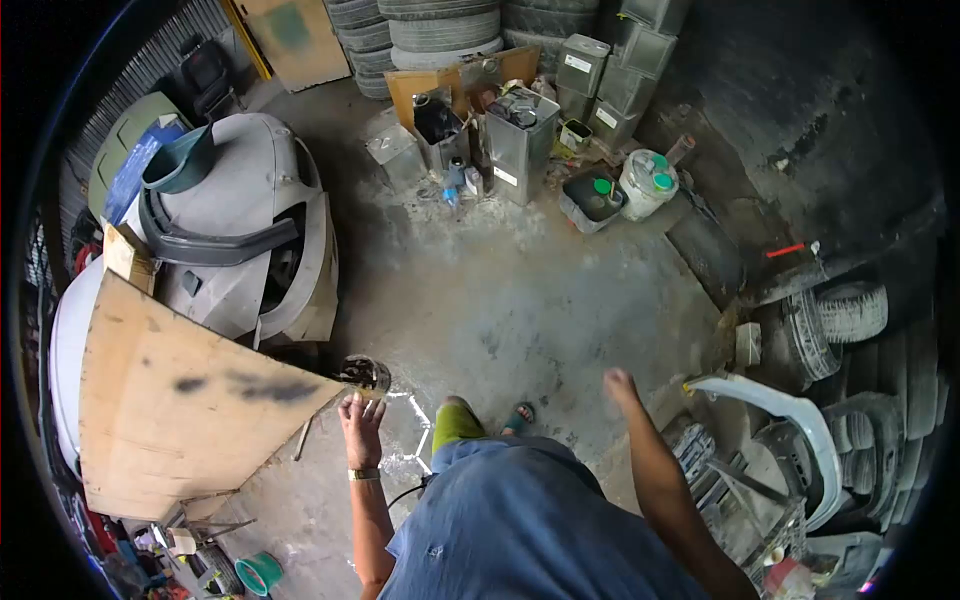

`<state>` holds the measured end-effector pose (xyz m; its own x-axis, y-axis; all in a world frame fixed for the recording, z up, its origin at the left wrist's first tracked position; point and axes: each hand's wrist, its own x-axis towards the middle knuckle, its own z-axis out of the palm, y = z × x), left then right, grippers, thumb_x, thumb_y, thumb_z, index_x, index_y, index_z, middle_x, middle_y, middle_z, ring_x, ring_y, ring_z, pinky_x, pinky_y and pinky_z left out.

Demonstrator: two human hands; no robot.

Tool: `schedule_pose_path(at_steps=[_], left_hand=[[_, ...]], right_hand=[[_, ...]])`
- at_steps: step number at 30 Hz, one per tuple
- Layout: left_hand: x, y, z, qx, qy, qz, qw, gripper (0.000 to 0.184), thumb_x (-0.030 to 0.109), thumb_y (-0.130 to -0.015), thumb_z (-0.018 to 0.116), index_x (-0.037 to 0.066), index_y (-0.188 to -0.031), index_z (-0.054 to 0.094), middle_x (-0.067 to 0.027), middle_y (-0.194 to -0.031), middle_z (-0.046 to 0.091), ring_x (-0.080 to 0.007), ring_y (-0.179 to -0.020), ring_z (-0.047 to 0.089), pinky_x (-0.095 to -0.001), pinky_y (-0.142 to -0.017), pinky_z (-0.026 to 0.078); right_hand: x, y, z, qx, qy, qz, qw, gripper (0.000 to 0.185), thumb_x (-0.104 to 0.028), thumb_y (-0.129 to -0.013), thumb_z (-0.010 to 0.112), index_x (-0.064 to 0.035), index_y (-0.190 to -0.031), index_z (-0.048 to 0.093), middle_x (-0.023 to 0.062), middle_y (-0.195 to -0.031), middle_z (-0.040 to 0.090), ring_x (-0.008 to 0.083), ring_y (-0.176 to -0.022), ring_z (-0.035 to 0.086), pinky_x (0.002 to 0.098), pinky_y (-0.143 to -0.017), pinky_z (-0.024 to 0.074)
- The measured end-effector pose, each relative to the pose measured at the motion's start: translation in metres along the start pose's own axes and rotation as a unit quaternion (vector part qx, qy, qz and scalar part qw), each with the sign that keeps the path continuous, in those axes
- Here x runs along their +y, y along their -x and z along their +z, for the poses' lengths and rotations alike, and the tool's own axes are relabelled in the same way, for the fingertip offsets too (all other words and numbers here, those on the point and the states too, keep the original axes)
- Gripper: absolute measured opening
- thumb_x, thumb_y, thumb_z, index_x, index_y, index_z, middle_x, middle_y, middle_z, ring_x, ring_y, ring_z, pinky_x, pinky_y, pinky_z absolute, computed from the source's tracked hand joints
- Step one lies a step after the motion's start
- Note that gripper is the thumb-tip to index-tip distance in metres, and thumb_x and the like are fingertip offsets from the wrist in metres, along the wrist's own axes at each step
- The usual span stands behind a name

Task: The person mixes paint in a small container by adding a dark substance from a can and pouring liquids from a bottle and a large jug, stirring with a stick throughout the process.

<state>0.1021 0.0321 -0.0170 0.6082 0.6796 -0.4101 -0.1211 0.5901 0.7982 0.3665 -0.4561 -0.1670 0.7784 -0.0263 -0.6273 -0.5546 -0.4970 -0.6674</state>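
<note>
Silver square tins (520,145) with white labels (506,177), unreadable; dark-stained cylindrical can (368,376) gripped by outstretched left hand (362,416); right hand (621,388) extended, fingers indeterminable.

Upper garment: blue shirt (520,525), plain, faded in tone, with soft creases across the broad, rounded back or torso panel; which panel cannot be determined. A small, pale-edged mark is visible on the fabric toward the left side. Forearms: uncovered. Left hand (362,415): bare; a narrow, gold-toned band (364,474) encircles the wrist. Whether the band is a watch or a bracelet cannot be determined. Right hand (620,386): bare, outline blurred. Lower garment: yellow-green legwear (457,421), partly covered by the shirt. Footwear: open sandal (520,416) with a teal strap.
</note>
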Motion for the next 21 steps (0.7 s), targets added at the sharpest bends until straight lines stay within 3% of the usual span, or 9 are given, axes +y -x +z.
schedule_pose_path(at_steps=[2,5,9,11,12,13,16,18,21], left_hand=[[0.021,-0.043,0.003,0.014,-0.009,0.022,1.000,0.035,0.029,-0.093,0.064,0.013,-0.115,0.042,-0.0067,-0.106,0.053,-0.0219,-0.101,0.057,-0.0420,-0.094,0.048],[0.028,-0.112,0.018,0.028,0.000,0.048,0.998,0.039,0.031,-0.092,0.065,0.013,-0.116,0.040,-0.0092,-0.114,0.054,-0.0245,-0.108,0.057,-0.0427,-0.097,0.047],[0.040,-0.240,0.042,0.063,0.002,0.042,0.997,0.040,0.034,-0.091,0.066,0.013,-0.114,0.040,-0.0083,-0.116,0.055,-0.0240,-0.110,0.057,-0.0421,-0.097,0.047],[0.058,-0.303,0.063,0.071,-0.009,0.023,0.997,0.041,0.034,-0.090,0.067,0.014,-0.113,0.041,-0.0076,-0.116,0.055,-0.0233,-0.109,0.058,-0.0409,-0.095,0.047],[0.068,-0.335,0.073,0.070,-0.006,0.022,0.997,0.041,0.034,-0.090,0.068,0.014,-0.113,0.041,-0.0074,-0.116,0.055,-0.0230,-0.108,0.058,-0.0404,-0.094,0.048],[0.080,-0.369,0.089,0.065,-0.004,0.025,0.998,0.041,0.033,-0.090,0.069,0.014,-0.113,0.041,-0.0073,-0.115,0.055,-0.0228,-0.107,0.058,-0.0400,-0.093,0.048],[0.118,-0.456,0.136,0.033,-0.008,0.012,0.999,0.033,0.027,-0.092,0.067,0.016,-0.111,0.043,-0.0036,-0.106,0.057,-0.0188,-0.099,0.059,-0.0391,-0.090,0.049],[0.150,-0.509,0.185,0.010,-0.029,0.013,0.999,0.028,0.024,-0.093,0.065,0.018,-0.109,0.044,-0.0013,-0.100,0.058,-0.0176,-0.095,0.061,-0.0387,-0.088,0.049],[0.174,-0.585,0.239,-0.040,-0.031,0.031,0.998,0.035,0.023,-0.092,0.066,0.016,-0.116,0.041,-0.0060,-0.112,0.061,-0.0209,-0.105,0.062,-0.0399,-0.091,0.048]], right_hand=[[-0.126,-0.057,0.035,-0.104,-0.057,-0.106,0.987,0.024,-0.018,-0.092,0.061,-0.0042,-0.112,0.062,0.0044,-0.093,0.067,0.0140,-0.073,0.062,0.0286,-0.061,0.0487],[-0.286,-0.090,0.090,-0.080,-0.062,-0.200,0.975,0.023,-0.019,-0.091,0.063,-0.0053,-0.109,0.063,0.0028,-0.086,0.063,0.0102,-0.067,0.057,0.0265,-0.057,0.0462],[-0.360,-0.159,0.166,-0.135,0.031,-0.319,0.938,0.025,-0.016,-0.091,0.062,-0.0042,-0.112,0.063,0.0077,-0.090,0.069,0.0130,-0.074,0.062,0.0297,-0.070,0.0508],[-0.340,-0.202,0.193,-0.176,0.112,-0.313,0.926,0.028,-0.019,-0.088,0.066,-0.0023,-0.110,0.064,0.0108,-0.092,0.070,0.0184,-0.083,0.065,0.0345,-0.077,0.0520],[-0.332,-0.212,0.194,-0.206,0.138,-0.245,0.937,0.029,-0.021,-0.087,0.067,-0.0019,-0.109,0.064,0.0117,-0.095,0.070,0.0200,-0.082,0.066,0.0354,-0.075,0.0520],[-0.285,-0.263,0.198,-0.226,0.261,-0.245,0.906,0.030,-0.022,-0.086,0.067,-0.0016,-0.109,0.064,0.0115,-0.092,0.070,0.0208,-0.082,0.066,0.0360,-0.074,0.0521],[-0.314,-0.246,0.171,-0.210,0.187,-0.163,0.946,0.028,-0.018,-0.087,0.068,-0.0039,-0.111,0.065,0.0049,-0.090,0.069,0.0147,-0.076,0.064,0.0306,-0.065,0.0511],[-0.336,-0.260,0.154,-0.167,0.009,0.015,0.986,0.028,-0.018,-0.088,0.068,-0.0050,-0.113,0.064,0.0057,-0.091,0.069,0.0174,-0.075,0.065,0.0308,-0.061,0.0507],[-0.366,-0.333,0.126,-0.168,-0.078,-0.011,0.983,0.027,-0.020,-0.087,0.070,-0.0064,-0.109,0.066,0.0052,-0.087,0.067,0.0153,-0.071,0.064,0.0281,-0.058,0.0482]])
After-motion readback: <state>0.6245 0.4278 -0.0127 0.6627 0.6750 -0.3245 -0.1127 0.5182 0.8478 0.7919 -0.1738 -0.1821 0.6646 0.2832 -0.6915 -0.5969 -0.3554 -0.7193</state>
